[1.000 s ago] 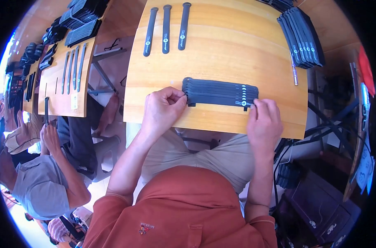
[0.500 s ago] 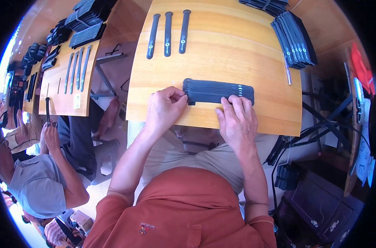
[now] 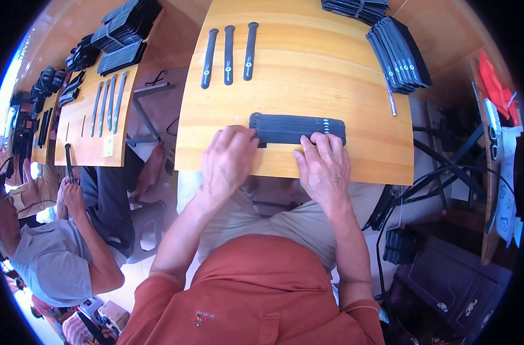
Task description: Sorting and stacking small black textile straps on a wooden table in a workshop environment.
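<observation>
A row of several flat black straps [image 3: 290, 127] lies side by side near the front edge of a wooden table [image 3: 308, 80]. My left hand [image 3: 227, 158] rests at the left end of the row, fingers curled against it. My right hand [image 3: 324, 164] lies flat at the row's front edge, fingertips on the straps right of the middle. Three more black straps [image 3: 227, 52] lie apart at the table's back left.
Stacks of black straps [image 3: 397, 52] sit at the back right, a thin rod [image 3: 391, 102] beside them. Another person in a grey shirt [image 3: 54, 253] sits at a second wooden table [image 3: 92, 132] to the left, holding a strap. Dark cabinet and cables are at the right.
My right hand has slid left from the right end of the strap row toward its middle. My left hand has stayed at the left end.
</observation>
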Tool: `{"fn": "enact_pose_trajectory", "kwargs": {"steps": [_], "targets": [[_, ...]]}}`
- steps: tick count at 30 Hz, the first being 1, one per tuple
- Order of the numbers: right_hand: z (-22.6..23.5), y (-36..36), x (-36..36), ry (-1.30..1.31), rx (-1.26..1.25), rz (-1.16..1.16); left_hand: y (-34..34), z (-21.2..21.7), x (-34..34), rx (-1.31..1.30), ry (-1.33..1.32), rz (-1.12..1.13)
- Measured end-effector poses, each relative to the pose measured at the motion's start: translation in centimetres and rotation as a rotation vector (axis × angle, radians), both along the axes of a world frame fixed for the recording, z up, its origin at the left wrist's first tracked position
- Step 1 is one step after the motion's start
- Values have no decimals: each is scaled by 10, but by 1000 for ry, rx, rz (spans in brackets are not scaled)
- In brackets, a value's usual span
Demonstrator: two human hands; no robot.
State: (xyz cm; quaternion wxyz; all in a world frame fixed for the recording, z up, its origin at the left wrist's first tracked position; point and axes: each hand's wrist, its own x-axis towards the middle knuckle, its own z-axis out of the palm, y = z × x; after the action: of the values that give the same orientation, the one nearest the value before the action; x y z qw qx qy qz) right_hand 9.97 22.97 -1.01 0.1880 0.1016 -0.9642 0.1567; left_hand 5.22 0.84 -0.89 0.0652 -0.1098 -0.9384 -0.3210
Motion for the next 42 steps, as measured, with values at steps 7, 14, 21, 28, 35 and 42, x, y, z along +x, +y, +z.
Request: {"fn": "enact_pose_trajectory", "kwargs": {"steps": [7,14,21,28,35,42], "targets": [[1,-6,-3,-5,61,26,2,-14,12,-356,176,-470],[-14,-7,4,-157,36,130,-3,-10,10,-398,167,-495],[-12,36,16,-192,42,5,-33,-5,2,-424,111,-546],[11,17,-20,-48,43,-20,-39,-10,7,-367,199,-489],[11,-44,-122,31,-65,140,-37,-8,7,-318,186,-473],[-10,-53,-172,-63,100,171,-38,-7,6,-252,163,-479]]}}
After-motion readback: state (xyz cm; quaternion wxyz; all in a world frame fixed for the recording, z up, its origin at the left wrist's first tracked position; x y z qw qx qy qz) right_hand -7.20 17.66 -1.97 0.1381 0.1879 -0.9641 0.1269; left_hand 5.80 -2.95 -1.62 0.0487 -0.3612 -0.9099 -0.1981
